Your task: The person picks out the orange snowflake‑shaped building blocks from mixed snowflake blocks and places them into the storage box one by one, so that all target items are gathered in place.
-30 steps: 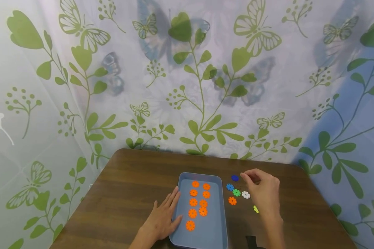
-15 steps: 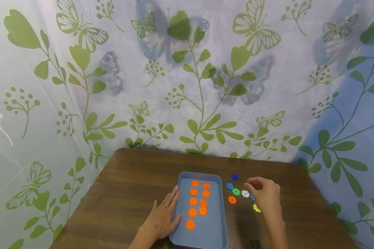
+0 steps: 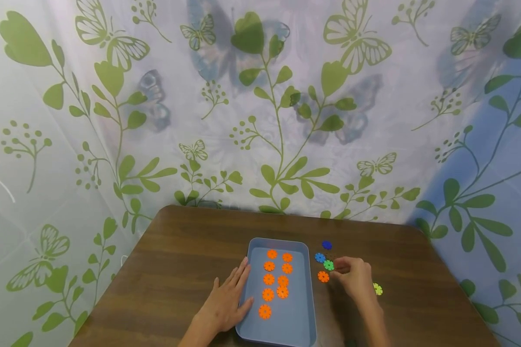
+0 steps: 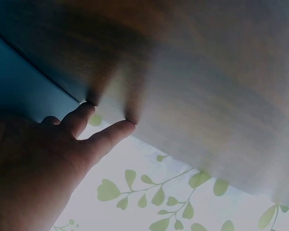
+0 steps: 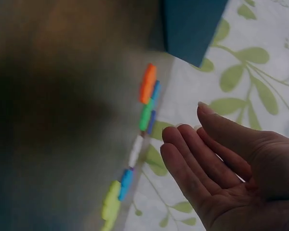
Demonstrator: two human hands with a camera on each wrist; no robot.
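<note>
My left hand rests with straight fingers along the left rim of a grey-blue tray. Inside the tray, several orange notched plastic discs lie in two columns. To the tray's right, my right hand hovers low beside a green disc and an orange disc. The right wrist view shows this hand's fingers loosely bent, thumb apart, nothing between them. A white disc appears there but is hidden by the hand in the head view.
Beyond the green disc lie a light blue disc and a dark blue disc. A yellow disc lies right of my right wrist. Behind the brown wooden table hangs a leaf-and-butterfly patterned curtain.
My right hand has shifted slightly right, then left and lower, now covering the white disc in the head view. My left hand and the tray's discs have stayed put.
</note>
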